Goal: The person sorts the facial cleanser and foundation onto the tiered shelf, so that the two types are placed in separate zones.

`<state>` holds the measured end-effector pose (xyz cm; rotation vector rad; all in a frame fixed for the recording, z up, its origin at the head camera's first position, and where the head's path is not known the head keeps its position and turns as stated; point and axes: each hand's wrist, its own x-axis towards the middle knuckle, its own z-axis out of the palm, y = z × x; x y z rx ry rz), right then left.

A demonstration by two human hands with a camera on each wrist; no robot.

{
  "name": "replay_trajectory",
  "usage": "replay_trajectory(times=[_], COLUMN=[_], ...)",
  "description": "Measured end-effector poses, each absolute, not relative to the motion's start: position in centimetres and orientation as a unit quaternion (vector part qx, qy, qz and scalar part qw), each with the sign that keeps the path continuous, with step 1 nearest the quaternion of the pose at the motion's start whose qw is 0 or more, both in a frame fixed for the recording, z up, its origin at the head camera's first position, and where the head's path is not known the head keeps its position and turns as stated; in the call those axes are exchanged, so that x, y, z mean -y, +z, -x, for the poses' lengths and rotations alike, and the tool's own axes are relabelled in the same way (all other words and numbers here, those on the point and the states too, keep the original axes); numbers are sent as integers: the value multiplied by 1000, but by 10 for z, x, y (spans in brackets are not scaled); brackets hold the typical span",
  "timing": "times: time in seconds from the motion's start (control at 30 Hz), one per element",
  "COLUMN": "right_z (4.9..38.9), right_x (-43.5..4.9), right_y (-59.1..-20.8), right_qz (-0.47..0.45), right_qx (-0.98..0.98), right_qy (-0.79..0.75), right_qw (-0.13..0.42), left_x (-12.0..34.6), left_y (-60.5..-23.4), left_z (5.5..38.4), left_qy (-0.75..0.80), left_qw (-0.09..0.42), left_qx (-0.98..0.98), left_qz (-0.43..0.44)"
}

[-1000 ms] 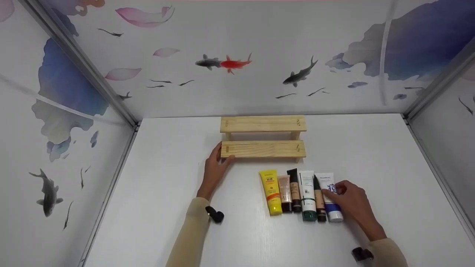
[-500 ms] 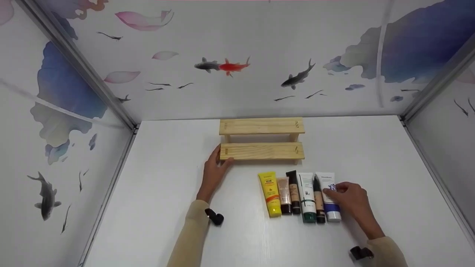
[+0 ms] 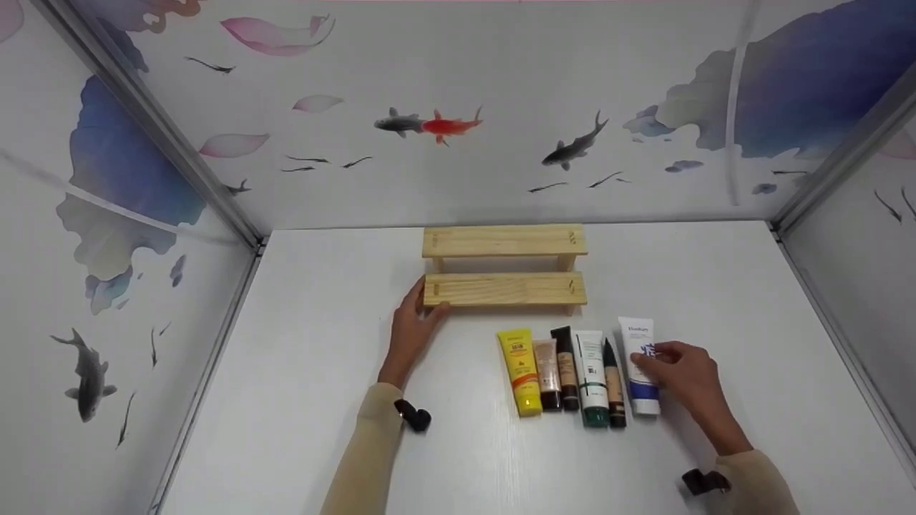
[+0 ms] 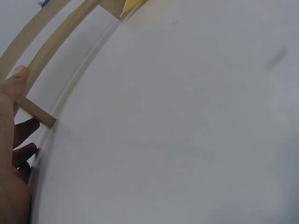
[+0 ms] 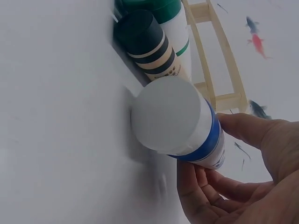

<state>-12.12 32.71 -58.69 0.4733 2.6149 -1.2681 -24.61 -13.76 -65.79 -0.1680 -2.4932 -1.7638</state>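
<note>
My right hand [image 3: 683,368] pinches a white squeeze tube [image 3: 644,393] with a blue band between thumb and fingers, at the right end of a row of cosmetic tubes. In the right wrist view its round white cap [image 5: 166,114] faces the camera, and the thumb and fingers lie on opposite sides of the tube. With its thumb at the front edge and fingers behind, my left hand [image 3: 413,332] grips the left end of a two-step wooden rack [image 3: 504,290]. The left wrist view has the thumb [image 4: 17,81] against the front board, close to a leg [image 4: 37,112].
Left of the held tube lie a slim beige tube [image 3: 614,393] with a pointed black end, a white tube with green cap [image 3: 592,372], a brown-and-black tube [image 3: 566,368], a pinkish tube [image 3: 547,368] and a yellow tube [image 3: 522,372]. Printed walls [image 3: 501,186] enclose the white table [image 3: 501,465].
The right hand has moved the white and blue tube slightly up and right, away from the slim beige tube, opening a gap. The left hand keeps its grip on the rack.
</note>
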Motion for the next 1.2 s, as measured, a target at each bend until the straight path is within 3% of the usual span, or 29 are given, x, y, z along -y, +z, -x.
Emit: replay_trajectory(times=[0.57,1.2], right_z=[133,152], right_x=[-329,-320], right_y=[-572,-552], right_qz=[-157,-141], right_qx=[-866,-871], right_qy=[-469,-471], right_qw=[70,-1], left_x=[136,136], left_y=[-656,-658], left_z=[245,246], left_qy=[-550,-547], left_qw=[41,44], left_qx=[833,835], left_qz=[42,39])
